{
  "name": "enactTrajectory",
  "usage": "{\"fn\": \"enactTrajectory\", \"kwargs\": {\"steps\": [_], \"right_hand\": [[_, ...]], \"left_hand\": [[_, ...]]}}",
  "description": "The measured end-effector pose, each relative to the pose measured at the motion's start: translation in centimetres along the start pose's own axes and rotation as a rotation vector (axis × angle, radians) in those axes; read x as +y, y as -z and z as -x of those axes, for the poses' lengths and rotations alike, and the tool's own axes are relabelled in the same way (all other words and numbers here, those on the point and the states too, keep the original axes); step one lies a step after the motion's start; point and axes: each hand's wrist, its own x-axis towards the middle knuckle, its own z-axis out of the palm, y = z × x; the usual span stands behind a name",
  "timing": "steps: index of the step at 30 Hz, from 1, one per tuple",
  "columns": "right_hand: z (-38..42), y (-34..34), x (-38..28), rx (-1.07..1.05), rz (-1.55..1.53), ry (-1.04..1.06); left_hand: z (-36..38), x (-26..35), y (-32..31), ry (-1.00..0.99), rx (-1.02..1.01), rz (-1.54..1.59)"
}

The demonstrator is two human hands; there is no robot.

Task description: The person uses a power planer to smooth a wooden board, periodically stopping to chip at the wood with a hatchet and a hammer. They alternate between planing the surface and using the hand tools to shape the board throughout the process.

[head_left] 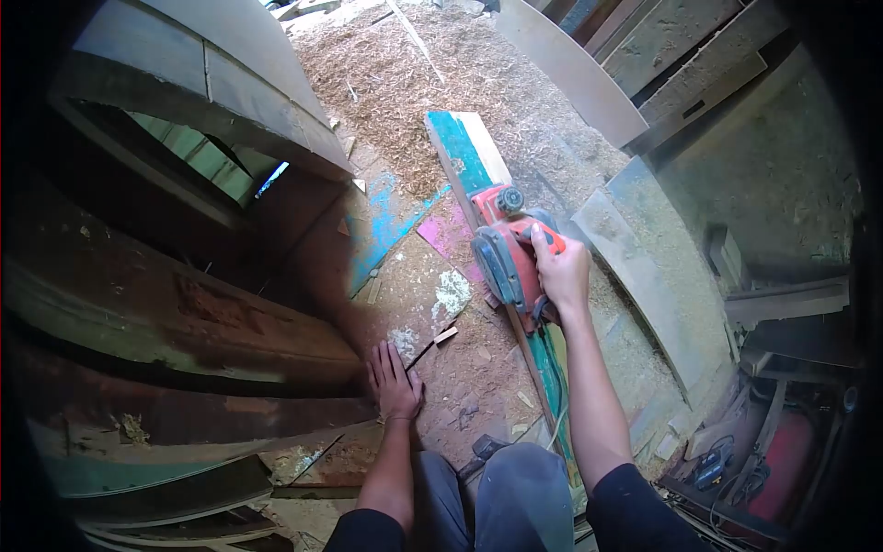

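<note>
A red electric hand planer [518, 262] rests on a long board [460, 152] painted green. My right hand [561, 271] is wrapped round the planer's rear handle. Ahead of the tool, a strip along the board's right side shows pale bare wood; behind it the green paint continues toward my knees. My left hand [395, 382] lies flat on the dusty work surface [469, 396], fingers stretched out, apart from the board. Close to that hand is a small wood offcut [445, 336]. A cord runs back from the planer along the board.
Wood shavings [386, 83] heap up beyond the board. Blue paint [391, 230] and pink paint [446, 230] mark the surface. A pale panel [644, 285] lies at right. Large wooden pieces [202, 304] stand at left. A dark tool [485, 448] sits near my knees.
</note>
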Motion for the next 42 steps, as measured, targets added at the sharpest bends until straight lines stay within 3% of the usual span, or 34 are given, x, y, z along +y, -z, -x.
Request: {"fn": "enactTrajectory", "kwargs": {"steps": [10,12,24,26,32,35,42], "right_hand": [[-5.9,-2.8,-3.6,-0.028,-0.039,-0.034],[-7.4,-4.1,-3.8,0.021,-0.130,0.051],[-17.1,-9.1,-7.8,-0.017,0.012,0.025],[-18.1,-9.5,-8.9,-0.049,-0.010,-0.043],[-22.2,-12.1,-11.6,0.025,-0.110,0.014],[-24.5,-13.1,-13.2,-0.066,-0.287,-0.127],[-23.8,-8.8,-14.9,0.058,-0.437,-0.185]], "left_hand": [[0.0,0.0,0.0,0.003,-0.002,0.017],[0.0,0.0,0.0,0.001,-0.001,0.029],[0.3,-0.4,-0.5,0.007,-0.024,0.075],[0.3,-0.4,-0.5,0.005,-0.010,0.087],[0.3,-0.6,-0.7,-0.009,-0.009,0.056],[0.3,-0.7,-0.6,-0.019,-0.010,0.048],[0.6,-0.4,-0.1,0.021,-0.088,0.113]]}}
